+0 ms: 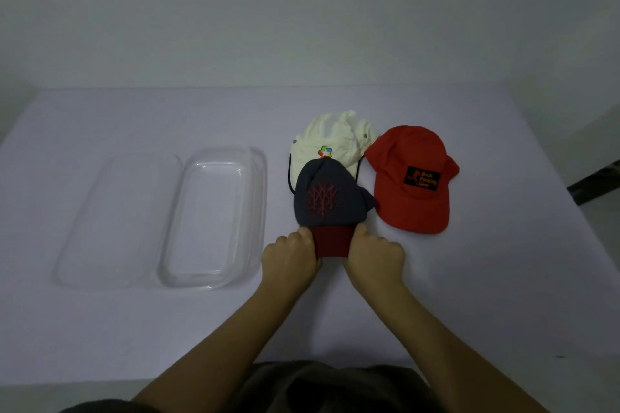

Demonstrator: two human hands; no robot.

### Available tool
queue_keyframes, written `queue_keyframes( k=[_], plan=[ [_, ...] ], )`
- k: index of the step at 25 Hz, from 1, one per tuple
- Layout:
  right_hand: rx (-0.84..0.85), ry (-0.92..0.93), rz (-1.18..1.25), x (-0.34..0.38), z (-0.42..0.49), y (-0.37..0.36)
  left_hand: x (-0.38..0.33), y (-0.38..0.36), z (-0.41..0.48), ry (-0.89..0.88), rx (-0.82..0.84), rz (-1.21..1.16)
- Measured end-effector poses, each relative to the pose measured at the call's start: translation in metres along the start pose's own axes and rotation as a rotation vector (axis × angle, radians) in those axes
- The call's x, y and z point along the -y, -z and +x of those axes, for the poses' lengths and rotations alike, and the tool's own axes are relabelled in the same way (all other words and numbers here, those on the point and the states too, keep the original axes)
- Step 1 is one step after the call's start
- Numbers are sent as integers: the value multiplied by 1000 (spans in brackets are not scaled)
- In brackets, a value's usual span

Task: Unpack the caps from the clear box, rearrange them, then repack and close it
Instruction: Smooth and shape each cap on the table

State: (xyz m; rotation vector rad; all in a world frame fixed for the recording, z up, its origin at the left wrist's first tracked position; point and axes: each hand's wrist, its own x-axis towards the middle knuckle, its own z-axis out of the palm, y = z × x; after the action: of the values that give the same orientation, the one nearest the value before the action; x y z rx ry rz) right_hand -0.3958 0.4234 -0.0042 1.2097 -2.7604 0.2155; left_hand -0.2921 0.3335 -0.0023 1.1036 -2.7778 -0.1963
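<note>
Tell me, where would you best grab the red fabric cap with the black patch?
Take the red fabric cap by its brim, coming from the near side. It lies crown up, the flat brim pointing toward the person, so fingers could likely slip under its edge; the soft crown would probably crumple.

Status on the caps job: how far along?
Unpacking looks done: the clear plastic box lies open and empty, its lid flat to its left. The cream cap, the red cap with black patch and the grey cap with dark red brim are on the white table. In hand: left hand and right hand grip the grey cap's brim. Left: repacking and closing.
</note>
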Motion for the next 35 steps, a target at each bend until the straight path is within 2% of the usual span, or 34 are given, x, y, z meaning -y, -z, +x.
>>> queue_keyframes(
  k=[2,6,9,12,13,15,17,21,24,26,29,32,33,34,35],
  plan=[
    [26,38,75,2,7,2,-1,9,6,-3,8,-57],
    [166,-37,384,9,16,11,-11,16,9,101,-15,-344],
    [196,18,481,14,21,20,-11,11,9,139,-44,-402],
    [228,43,384,9,24,23,-8,22,16,53,-26,-302],
    [165,68,305,5,24,22,-9,29,18,18,-25,-203],
    [140,60,201,-3,22,23,-8,37,16,-6,46,-67],
    [113,37,213,-9,18,18,-11,35,14,24,96,-82],
    [146,-49,385,-2,6,22,-13,24,7,73,-2,-263],
    [280,-63,561,7,1,22,-11,6,2,148,185,-570],
    [318,-70,633,8,-1,18,-7,0,0,171,239,-666],
    [363,-83,613,2,-8,10,-3,-4,-3,73,264,-494],
    [339,-106,456,-8,-13,12,4,2,-4,-21,156,-204],
    [310,-84,407,-8,-13,11,5,6,-8,-46,168,-164],
    [299,-68,382,-6,-14,11,3,7,-9,-28,109,-149],
    [257,-46,360,-3,-15,10,1,4,-13,18,159,-206]
  ],
)
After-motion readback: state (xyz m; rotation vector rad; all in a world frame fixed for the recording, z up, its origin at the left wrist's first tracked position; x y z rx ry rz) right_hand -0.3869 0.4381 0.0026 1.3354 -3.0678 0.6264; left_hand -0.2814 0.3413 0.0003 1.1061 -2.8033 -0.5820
